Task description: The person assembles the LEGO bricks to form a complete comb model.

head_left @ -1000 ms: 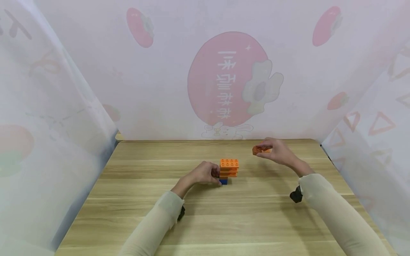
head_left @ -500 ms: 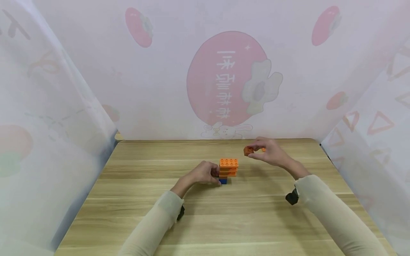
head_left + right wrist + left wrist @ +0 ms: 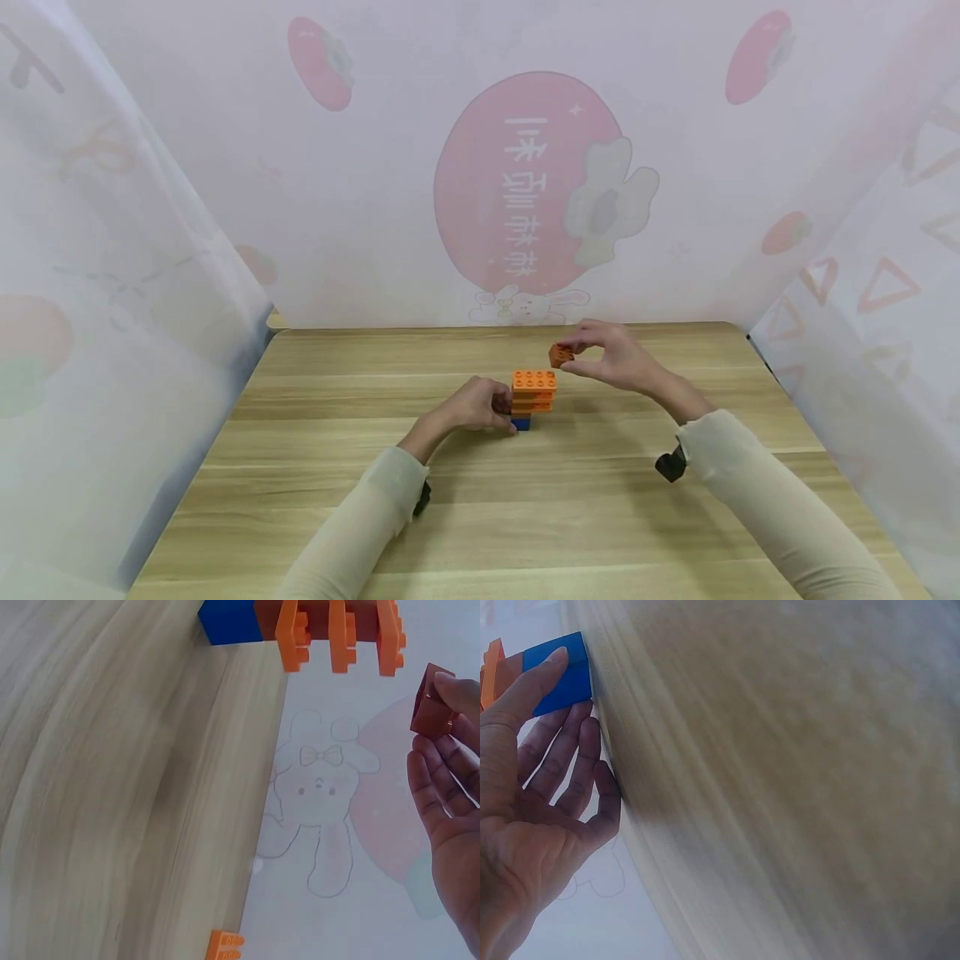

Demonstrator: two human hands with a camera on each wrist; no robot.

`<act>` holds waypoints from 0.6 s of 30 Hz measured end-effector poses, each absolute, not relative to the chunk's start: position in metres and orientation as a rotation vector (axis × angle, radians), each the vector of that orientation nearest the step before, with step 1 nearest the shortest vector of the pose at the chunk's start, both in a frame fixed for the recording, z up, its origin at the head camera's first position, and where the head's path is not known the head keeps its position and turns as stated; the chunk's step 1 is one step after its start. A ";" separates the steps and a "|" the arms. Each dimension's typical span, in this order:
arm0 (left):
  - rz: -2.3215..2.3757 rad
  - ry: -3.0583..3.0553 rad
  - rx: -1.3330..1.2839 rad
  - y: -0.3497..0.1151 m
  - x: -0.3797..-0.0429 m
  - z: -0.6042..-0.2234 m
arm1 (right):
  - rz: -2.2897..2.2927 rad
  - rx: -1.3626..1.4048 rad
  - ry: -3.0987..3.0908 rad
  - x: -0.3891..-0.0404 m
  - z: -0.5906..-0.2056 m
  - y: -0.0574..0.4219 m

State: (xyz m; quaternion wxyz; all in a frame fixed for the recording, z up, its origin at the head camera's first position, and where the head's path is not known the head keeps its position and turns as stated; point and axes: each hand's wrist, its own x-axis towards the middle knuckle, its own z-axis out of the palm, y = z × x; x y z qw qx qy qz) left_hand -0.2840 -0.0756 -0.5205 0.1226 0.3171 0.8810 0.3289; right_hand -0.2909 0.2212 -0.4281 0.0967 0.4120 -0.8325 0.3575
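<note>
A stack of building bricks (image 3: 533, 382) stands upright on the table, blue block (image 3: 229, 621) at the base. Above it, brown bricks alternate with orange plates (image 3: 343, 634) that jut out to the right; a studded orange plate tops the stack. My left hand (image 3: 476, 404) steadies the base from the left, its thumb on one face of the blue block and fingers behind. My right hand (image 3: 618, 358) pinches a small brown brick (image 3: 560, 356) between thumb and fingers, up and to the right of the stack. That brick's hollow underside shows in the right wrist view.
A loose orange plate (image 3: 223, 945) lies on the wooden table (image 3: 480, 517) near its back edge; the right hand hides it in the head view. White printed curtains (image 3: 360, 208) enclose the table at the back and sides.
My right hand has carried the brown brick left from the back right toward the stack, leaving an orange plate behind. My left hand has stayed at the stack's base.
</note>
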 end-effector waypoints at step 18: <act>0.978 2.557 0.947 -0.078 -0.287 -0.522 | 1.017 1.379 -2.428 -0.282 -0.418 0.185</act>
